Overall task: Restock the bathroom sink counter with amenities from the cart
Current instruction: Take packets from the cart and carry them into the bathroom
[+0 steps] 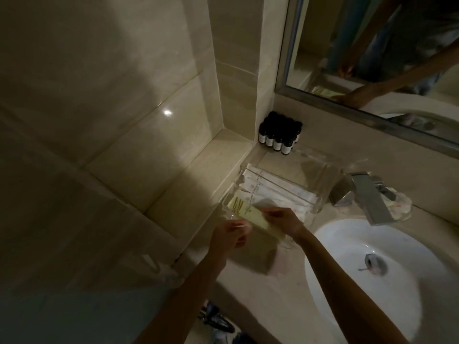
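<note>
Dimly | right hand (283,220) pinches packet (250,220) | left hand (229,235) grip blurred

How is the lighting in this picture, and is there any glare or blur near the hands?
Head view: dim, with the left wall in deep shadow; one small glare spot on a wall tile; the sink basin is brightest; the hands are slightly blurred: the right hand seems to pinch the pale yellow packet, while the grip of the left hand is unclear.
</note>
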Tool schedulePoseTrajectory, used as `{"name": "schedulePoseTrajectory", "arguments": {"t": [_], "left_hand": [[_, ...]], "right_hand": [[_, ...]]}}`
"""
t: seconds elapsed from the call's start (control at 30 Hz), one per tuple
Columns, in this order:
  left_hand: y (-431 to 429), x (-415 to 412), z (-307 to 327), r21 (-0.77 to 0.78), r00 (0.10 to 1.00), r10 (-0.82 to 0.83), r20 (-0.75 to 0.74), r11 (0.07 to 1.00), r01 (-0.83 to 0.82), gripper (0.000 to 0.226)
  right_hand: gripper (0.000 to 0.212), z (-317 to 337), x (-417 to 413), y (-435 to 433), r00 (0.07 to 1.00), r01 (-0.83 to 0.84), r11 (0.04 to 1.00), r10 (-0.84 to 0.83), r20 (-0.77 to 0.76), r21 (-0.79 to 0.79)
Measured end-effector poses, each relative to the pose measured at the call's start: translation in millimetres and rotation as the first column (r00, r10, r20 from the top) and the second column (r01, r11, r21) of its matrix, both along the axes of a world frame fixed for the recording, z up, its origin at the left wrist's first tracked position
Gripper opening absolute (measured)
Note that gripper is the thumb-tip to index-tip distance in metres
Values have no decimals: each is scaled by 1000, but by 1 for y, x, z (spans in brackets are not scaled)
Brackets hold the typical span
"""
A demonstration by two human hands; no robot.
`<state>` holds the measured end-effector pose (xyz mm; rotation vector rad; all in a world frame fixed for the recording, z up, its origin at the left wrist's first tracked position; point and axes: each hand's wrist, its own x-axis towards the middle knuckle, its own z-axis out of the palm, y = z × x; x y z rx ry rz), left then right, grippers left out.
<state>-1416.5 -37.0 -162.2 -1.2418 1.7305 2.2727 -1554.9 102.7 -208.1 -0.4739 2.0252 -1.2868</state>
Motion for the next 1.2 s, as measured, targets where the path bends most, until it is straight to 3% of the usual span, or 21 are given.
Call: {"name": "schedulePoseTrajectory", "arguments": {"t": [0.2, 0.5, 0.8, 1.0, 1.2], "left_hand": [[-4, 3, -8, 4, 999, 12, 30, 1000, -12, 13], [-1, 2, -14, -1, 999, 16, 50, 1000, -16, 28], [-3, 4, -5, -15, 999, 47, 15, 999, -47, 14], [-3, 7, -1, -5, 999, 51, 6, 999, -51, 15], [-7, 11, 3, -8, 998, 67, 11, 998, -67, 15]], "right_hand": [[27, -22, 0, -8, 978, -97, 984, 122, -171, 150], [34, -9, -1, -18, 936, -134, 924, 237, -262, 357], [43, -14, 3, -18, 882, -140, 906, 298, -366, 399], [60, -10, 6, -25, 840, -214, 924, 339, -423, 316], [55, -12, 2, -26, 807, -194, 933, 328, -492, 304]]}}
